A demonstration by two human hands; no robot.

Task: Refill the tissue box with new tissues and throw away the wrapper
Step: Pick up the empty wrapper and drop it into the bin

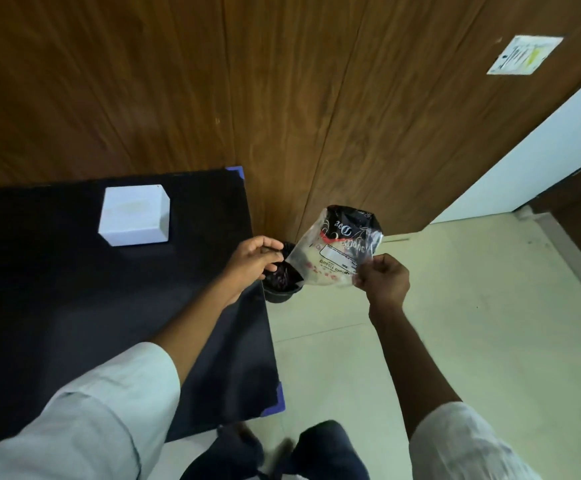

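A white tissue box [134,215] stands on the black table [74,306], toward its far side. Off the table's right edge, my right hand [384,278] pinches the clear plastic wrapper [337,251], which is printed in black and red. The wrapper hangs spread out above a small dark bin [279,294] on the floor. My left hand [252,259] is at the bin's rim, its fingers closed on the black bin liner [284,275] beside the wrapper's left corner. The wrapper looks empty and flat.
A brown wooden wall [282,98] rises behind the table and bin. The pale tiled floor [455,341] spreads to the right. A white door or panel [541,150] stands at the right, with a paper notice [524,55] on the wood above it.
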